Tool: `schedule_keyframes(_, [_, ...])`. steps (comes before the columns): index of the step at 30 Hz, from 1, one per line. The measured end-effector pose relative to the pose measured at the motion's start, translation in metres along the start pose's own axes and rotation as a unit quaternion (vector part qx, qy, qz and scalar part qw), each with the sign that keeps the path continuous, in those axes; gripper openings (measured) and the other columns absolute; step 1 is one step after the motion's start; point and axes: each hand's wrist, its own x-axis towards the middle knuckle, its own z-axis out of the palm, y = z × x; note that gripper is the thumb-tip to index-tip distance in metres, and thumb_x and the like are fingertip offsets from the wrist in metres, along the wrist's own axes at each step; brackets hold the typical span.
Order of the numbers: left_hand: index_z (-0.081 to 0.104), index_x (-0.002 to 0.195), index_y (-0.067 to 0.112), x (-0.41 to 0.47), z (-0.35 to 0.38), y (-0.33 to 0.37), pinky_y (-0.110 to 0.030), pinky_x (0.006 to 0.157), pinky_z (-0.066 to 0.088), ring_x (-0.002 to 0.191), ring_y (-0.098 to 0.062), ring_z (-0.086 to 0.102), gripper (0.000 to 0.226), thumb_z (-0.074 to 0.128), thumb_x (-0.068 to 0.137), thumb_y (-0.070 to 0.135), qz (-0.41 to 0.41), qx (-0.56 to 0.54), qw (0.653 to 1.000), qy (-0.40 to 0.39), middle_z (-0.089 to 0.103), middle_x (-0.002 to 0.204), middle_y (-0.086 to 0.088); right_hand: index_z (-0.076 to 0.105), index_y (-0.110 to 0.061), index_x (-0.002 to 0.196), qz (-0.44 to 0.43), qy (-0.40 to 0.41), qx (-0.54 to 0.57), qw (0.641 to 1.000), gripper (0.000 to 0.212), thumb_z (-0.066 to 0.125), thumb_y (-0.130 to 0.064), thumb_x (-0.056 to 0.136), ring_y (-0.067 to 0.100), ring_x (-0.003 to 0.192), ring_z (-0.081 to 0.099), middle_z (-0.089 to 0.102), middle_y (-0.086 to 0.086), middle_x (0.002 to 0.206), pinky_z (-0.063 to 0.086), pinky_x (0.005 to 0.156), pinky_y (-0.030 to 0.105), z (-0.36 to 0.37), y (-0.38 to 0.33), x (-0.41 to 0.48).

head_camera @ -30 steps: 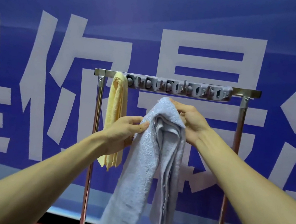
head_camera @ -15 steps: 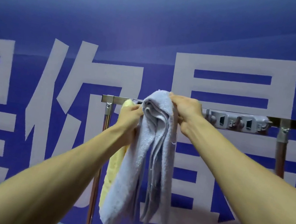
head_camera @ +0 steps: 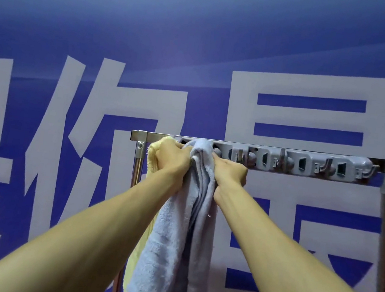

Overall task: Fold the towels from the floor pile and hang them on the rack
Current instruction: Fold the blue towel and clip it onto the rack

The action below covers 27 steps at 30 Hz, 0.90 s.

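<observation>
We find both hands clenched on the bunched top of the pale blue terry towel (head_camera: 177, 243): the left hand (head_camera: 171, 161) grips its left flank and the right hand (head_camera: 231, 174) its right, level with each other, neither nearer. The towel's long axis hangs straight down between our forearms. Its folded crown touches the grey plastic hook strip (head_camera: 308, 164) atop the steel rack (head_camera: 384, 237), just beside the yellow terry towel (head_camera: 151, 157) draped at the rail's left end. Whether the crown lies over the rail or only against it we cannot tell; we judge the next push goes forward and down.
</observation>
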Motion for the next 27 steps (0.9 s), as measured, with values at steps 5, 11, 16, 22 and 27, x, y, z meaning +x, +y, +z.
schedule_keyframes(5, [0.062,0.063,0.012,-0.007,-0.005,-0.02,-0.024,0.058,0.042,0.064,-0.013,0.05,0.027,0.064,0.088,0.022,-0.044,-0.035,0.995,-0.088,0.058,0.066,0.0,0.073,-0.013,0.069,0.027,-0.022,-0.018,0.999,0.03,0.088,-0.038,0.062,0.024,0.076,0.071,0.074,0.005,0.081,0.06,0.076,0.037,-0.011,0.007,0.004])
schedule_keyframes(11, [0.072,0.08,0.011,-0.02,-0.027,-0.024,-0.033,0.071,0.052,0.073,-0.019,0.062,0.023,0.058,0.093,0.023,-0.032,-0.058,0.98,-0.188,0.07,0.08,-0.008,0.068,-0.014,0.057,0.015,-0.078,-0.064,0.995,0.029,0.088,-0.036,0.055,0.022,0.073,0.067,0.072,0.003,0.078,0.06,0.077,0.043,-0.02,0.007,-0.004])
schedule_keyframes(16, [0.07,0.103,0.016,-0.04,-0.066,-0.028,-0.025,0.088,0.051,0.1,-0.013,0.066,0.021,0.052,0.095,0.009,-0.019,-0.039,0.979,-0.201,0.071,0.102,0.0,0.07,-0.014,0.061,-0.049,-0.097,-0.193,0.975,0.015,0.067,-0.017,0.076,0.02,0.069,0.061,0.073,0.008,0.078,0.059,0.077,0.043,-0.051,0.007,-0.024])
schedule_keyframes(22, [0.068,0.108,0.011,-0.093,-0.1,-0.02,-0.029,0.089,0.052,0.099,-0.017,0.067,0.023,0.049,0.095,0.008,-0.011,-0.015,0.974,-0.225,0.071,0.103,-0.005,0.071,-0.009,0.092,-0.081,-0.192,-0.289,0.934,0.015,0.057,-0.003,0.09,0.016,0.076,0.059,0.068,0.011,0.091,0.058,0.073,0.035,-0.11,-0.011,-0.073])
schedule_keyframes(27, [0.07,0.107,0.008,-0.157,-0.119,-0.021,-0.031,0.089,0.052,0.099,-0.022,0.068,0.02,0.054,0.094,0.009,-0.047,0.014,0.945,-0.323,0.072,0.104,-0.011,0.068,-0.012,0.105,-0.068,-0.284,-0.417,0.861,0.016,0.058,-0.01,0.092,0.017,0.089,0.063,0.067,0.006,0.1,0.057,0.066,0.025,-0.174,-0.017,-0.121])
